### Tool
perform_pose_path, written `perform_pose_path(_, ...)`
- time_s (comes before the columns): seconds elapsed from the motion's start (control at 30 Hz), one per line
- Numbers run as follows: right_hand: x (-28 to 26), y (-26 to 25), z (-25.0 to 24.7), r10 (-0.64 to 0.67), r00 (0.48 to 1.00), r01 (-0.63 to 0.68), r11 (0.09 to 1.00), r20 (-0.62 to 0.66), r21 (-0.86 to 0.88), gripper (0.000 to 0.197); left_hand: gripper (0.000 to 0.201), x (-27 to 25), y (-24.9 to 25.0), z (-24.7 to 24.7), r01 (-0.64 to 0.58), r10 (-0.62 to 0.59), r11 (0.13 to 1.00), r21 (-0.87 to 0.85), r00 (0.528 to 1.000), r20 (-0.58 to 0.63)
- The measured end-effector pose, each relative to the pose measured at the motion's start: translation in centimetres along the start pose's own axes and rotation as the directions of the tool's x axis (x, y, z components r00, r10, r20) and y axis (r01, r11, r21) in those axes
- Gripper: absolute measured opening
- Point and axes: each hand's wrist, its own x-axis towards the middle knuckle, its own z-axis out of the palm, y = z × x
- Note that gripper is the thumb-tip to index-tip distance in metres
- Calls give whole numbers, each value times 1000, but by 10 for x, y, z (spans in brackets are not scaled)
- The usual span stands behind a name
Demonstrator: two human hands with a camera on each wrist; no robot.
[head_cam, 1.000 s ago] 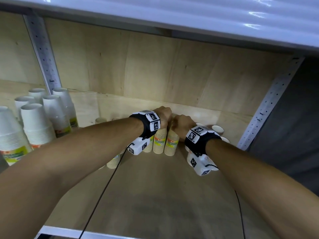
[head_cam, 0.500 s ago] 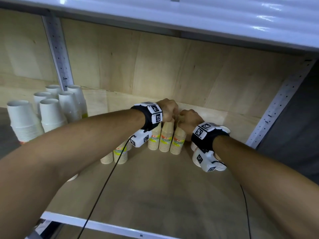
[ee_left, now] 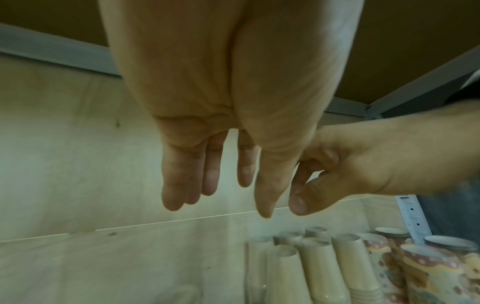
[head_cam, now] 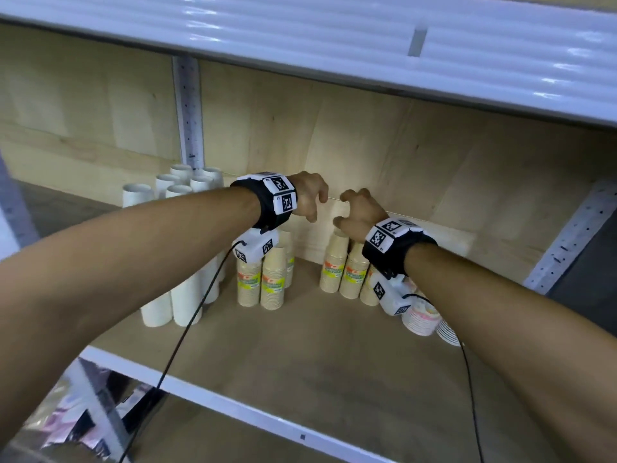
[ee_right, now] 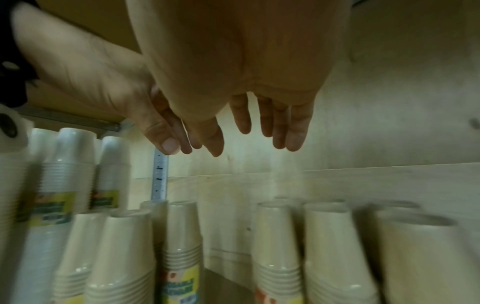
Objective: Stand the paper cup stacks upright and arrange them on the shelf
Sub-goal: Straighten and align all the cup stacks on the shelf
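Note:
Brown paper cup stacks stand upright on the wooden shelf (head_cam: 300, 379) in two clusters, a left cluster (head_cam: 263, 279) and a right cluster (head_cam: 344, 269), with a gap between them. My left hand (head_cam: 310, 198) hovers above the left cluster with relaxed fingers and holds nothing. My right hand (head_cam: 355, 212) hangs over the right cluster, loosely curled and empty. In the left wrist view my left hand (ee_left: 221, 205) dangles its fingers above the brown stacks (ee_left: 311, 267). In the right wrist view my right hand (ee_right: 254, 144) floats over the stack tops (ee_right: 280, 236).
Tall white cup stacks (head_cam: 180, 295) stand left of the brown ones, with more behind them (head_cam: 187, 185). Patterned cups (head_cam: 420, 315) sit at the right behind my right wrist. A perforated metal upright (head_cam: 190, 111) and the upper shelf edge (head_cam: 334, 38) bound the bay.
Both hands have lifted off the tops of the brown stacks, loosened their fingers and moved slightly apart. The head view has pulled back and shifted right.

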Motion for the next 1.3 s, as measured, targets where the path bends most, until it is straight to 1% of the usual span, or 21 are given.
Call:
perform_pose_path(0.13, -3, -34, 15, -88, 995, 88, 996, 41, -4, 57, 52, -21, -29, 1, 79, -79, 997, 19, 997, 10)
perform_pose_path(0.23, -4, -54, 27, -153, 986, 150, 988, 73, 44, 54, 51, -37, -45, 3, 111, -112, 993, 35, 994, 20)
perform_pose_path(0.4, -8, -79, 43, -183, 972, 171, 981, 147, 94, 46, 48, -54, -65, 15, 144, -145, 989, 32, 989, 22)
perform_pose_path(0.5, -13, -87, 54, -203, 967, 185, 975, 157, 120, 41, 45, -60, -69, 25, 137, -139, 989, 55, 990, 24)
perform_pose_path(0.63, -18, -93, 63, -210, 960, 182, 971, 186, 154, 31, 35, -64, -71, 39, 137, -144, 987, 84, 987, 73)
perform_pose_path(0.7, -20, -94, 65, -207, 957, 178, 972, 205, 151, 22, 35, -67, -72, 44, 129, -137, 987, 93, 987, 80)
perform_pose_path(0.77, -23, -95, 69, -199, 957, 174, 976, 213, 130, 18, 37, -69, -74, 47, 135, -142, 986, 95, 987, 75)
perform_pose_path(0.87, -26, -97, 75, -194, 960, 171, 977, 201, 123, 21, 39, -67, -80, 50, 167, -169, 985, 44, 984, 53)
perform_pose_path(1.0, -29, -98, 77, -188, 967, 170, 979, 174, 114, 23, 35, -67, -81, 54, 181, -182, 983, 31, 983, 28)
perform_pose_path(1.1, -29, -98, 78, -178, 970, 160, 981, 167, 111, 22, 32, -64, -82, 55, 178, -179, 984, 28, 984, 19)
perform_pose_path(1.3, -29, -97, 75, -166, 970, 152, 984, 180, 90, 20, 33, -63, -83, 56, 148, -149, 988, 51, 989, 12)
